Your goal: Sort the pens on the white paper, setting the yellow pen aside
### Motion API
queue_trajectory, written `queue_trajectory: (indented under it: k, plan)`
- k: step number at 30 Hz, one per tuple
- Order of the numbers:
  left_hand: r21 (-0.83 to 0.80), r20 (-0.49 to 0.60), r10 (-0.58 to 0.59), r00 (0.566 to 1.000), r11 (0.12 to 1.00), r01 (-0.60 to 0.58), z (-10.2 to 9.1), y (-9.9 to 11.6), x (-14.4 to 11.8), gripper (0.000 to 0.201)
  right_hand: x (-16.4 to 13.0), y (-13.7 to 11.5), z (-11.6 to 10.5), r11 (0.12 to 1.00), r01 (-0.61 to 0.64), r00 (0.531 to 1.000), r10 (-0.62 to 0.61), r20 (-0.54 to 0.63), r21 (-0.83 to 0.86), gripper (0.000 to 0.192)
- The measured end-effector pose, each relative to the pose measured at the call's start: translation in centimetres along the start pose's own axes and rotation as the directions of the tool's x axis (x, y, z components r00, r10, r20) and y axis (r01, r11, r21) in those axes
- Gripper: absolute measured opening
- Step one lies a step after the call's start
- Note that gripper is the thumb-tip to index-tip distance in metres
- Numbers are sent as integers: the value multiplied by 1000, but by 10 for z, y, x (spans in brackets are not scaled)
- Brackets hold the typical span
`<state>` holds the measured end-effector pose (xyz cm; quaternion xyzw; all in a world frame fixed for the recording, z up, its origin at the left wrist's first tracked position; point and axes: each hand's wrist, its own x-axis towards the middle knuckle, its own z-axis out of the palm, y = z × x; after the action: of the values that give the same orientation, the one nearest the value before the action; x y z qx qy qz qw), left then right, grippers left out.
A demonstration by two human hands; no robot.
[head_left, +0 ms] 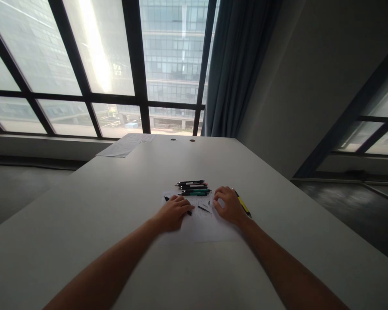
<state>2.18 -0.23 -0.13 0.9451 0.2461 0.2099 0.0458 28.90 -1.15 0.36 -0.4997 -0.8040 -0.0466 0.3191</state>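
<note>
My left hand point(173, 213) rests on a sheet of white paper point(203, 232), its fingers closed over a black pen point(166, 199). The pen's two ends stick out at either side of the fingers. Curled with thumb and fingertips together, my right hand point(228, 204) is at the paper's right side; anything between its fingertips is too small to make out. A thin dark pen part point(204, 209) lies on the paper between the hands, near small dark marks or bits. Just right of my right hand lies a yellow and black pen point(243, 204).
Several black pens point(190, 183) and green and black pens point(195, 192) lie in a row beyond the hands. Printed sheets point(119, 147) lie at the far left of the white table point(142, 172). Two round discs point(192, 140) are near its far edge, before windows and a curtain point(228, 69).
</note>
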Motion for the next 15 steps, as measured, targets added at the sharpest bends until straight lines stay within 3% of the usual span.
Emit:
queue_trajectory:
  k: [4,9,12,15]
  plan:
    - [-82,-102,-112,988,991,104,1,-10,-3,46,-2,14,0,999,-24,999,25,-41,31,8]
    - [-167,-211,-293,932,951,261,4,-26,-6,43,-3,14,-7,999,10,999,-12,31,46,5]
    - [-175,-216,-307,927,946,273,4,-29,-7,43,-3,4,-10,997,50,993,-56,106,63,5]
    - [-152,-189,-228,955,968,201,2,-22,-7,39,-2,-8,-10,995,76,976,-86,198,59,7]
